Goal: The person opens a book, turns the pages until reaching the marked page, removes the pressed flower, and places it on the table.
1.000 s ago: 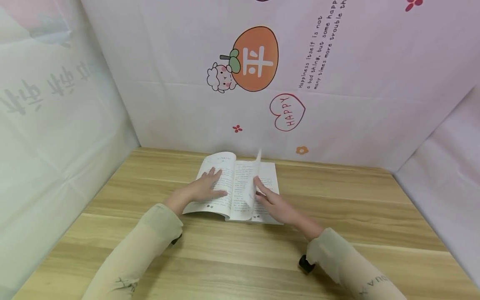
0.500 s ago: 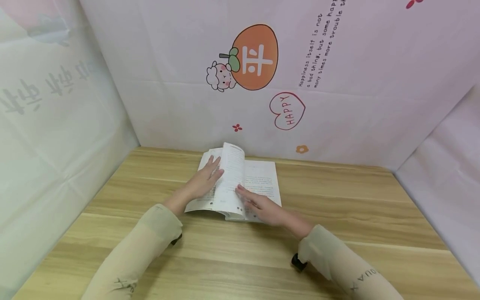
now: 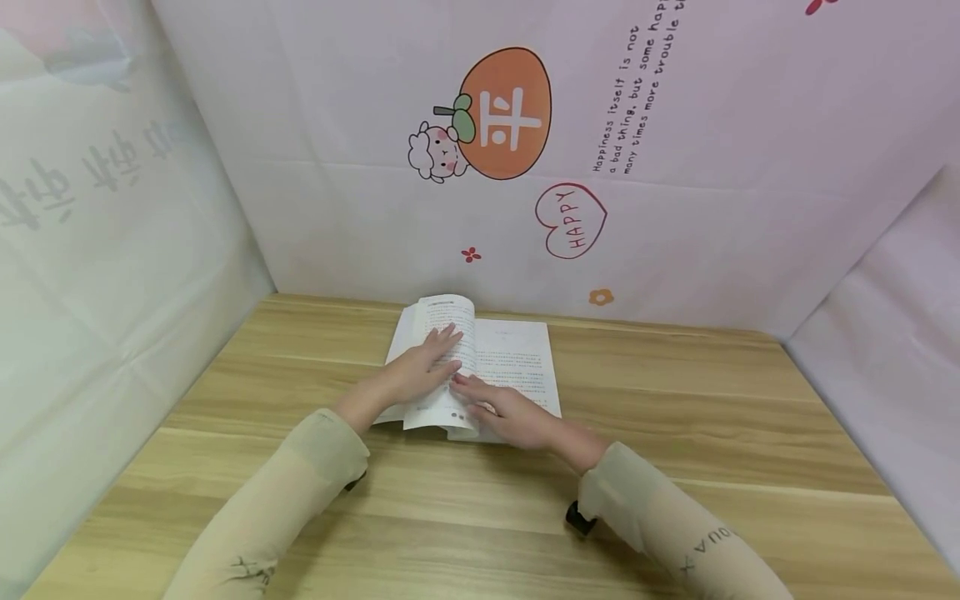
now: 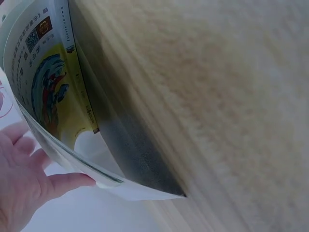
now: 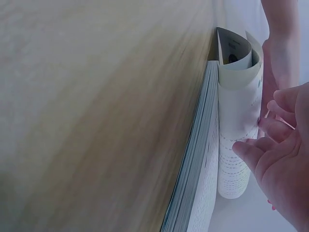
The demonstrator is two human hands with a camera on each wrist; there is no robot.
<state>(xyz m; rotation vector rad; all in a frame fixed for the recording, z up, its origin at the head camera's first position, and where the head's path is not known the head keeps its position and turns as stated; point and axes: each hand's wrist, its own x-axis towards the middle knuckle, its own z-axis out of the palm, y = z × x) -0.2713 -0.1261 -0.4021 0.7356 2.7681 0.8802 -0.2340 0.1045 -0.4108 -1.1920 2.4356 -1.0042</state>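
Observation:
An opened paperback book (image 3: 517, 354) lies at the back of the table, its right page flat. Over its left half curls a turned leaf (image 3: 452, 312). My left hand (image 3: 416, 373) rests on that leaf with fingers spread. Close beside it, my right hand (image 3: 510, 414) touches the leaf near the spine with its fingertips. In the left wrist view, the raised left side bows up, baring the colourful printed cover (image 4: 46, 92) underneath. From the right wrist, the thick page block (image 5: 195, 150) shows next to the rolled leaf (image 5: 235, 106).
The wooden table (image 3: 465, 517) extends in front of the book and to both sides. A white printed sheet (image 3: 337, 225) hangs right behind the book, with more sheeting (image 3: 112, 250) at the left and right sides.
The leaf that stood upright over the right page has swung left onto the left half. My right hand has followed it leftward; my left hand has lifted slightly and come down on it.

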